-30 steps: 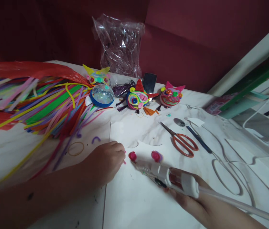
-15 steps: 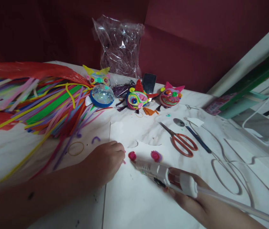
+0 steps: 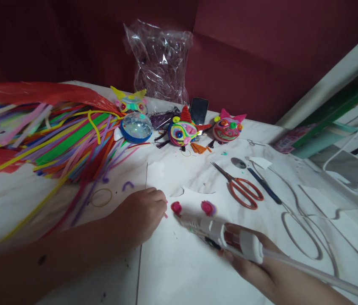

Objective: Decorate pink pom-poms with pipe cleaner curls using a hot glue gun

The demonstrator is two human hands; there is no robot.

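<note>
My right hand (image 3: pixel 251 258) is wrapped round a white hot glue gun (image 3: pixel 210 226), with a glue stick (image 3: pixel 318 273) running out of its back end. The nozzle is close beside a small red-pink coiled piece (image 3: pixel 176 207) on the white paper. My left hand (image 3: pixel 147 212) is closed just left of the nozzle. A sliver of pink (image 3: pixel 166 215) shows at its fingertips; most of what it pinches is hidden. To the right of the first coil lies a second pink coiled piece (image 3: pixel 208 208) with a purple edge.
Orange-handled scissors (image 3: pixel 244 192) and a dark-handled tool (image 3: pixel 264 185) lie to the right, near a white cable (image 3: pixel 302 250). Colourful pipe cleaners (image 3: pixel 70 144) spread at left. Several decorated animal heads (image 3: pixel 181 131), a phone (image 3: pixel 198 110) and a clear plastic bag (image 3: pixel 162 59) stand behind.
</note>
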